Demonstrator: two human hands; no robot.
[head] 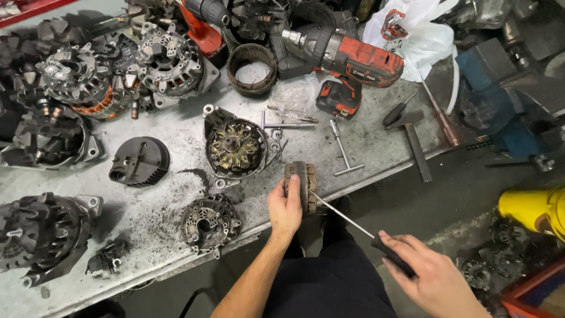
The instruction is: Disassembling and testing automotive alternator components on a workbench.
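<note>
A rusty round stator ring [301, 186] stands on edge at the front rim of the grey tabletop [153, 212]; the left hand [285, 207] has its grip clamped on the ring's near side; the right hand [432, 277] has its grip closed around the dark handle of a long screwdriver [353, 222], whose tip touches the ring; just behind lies an open alternator housing [235, 147], a T-handle wrench [344, 154] to its right, a red cordless drill [347, 59] farther back.
</note>
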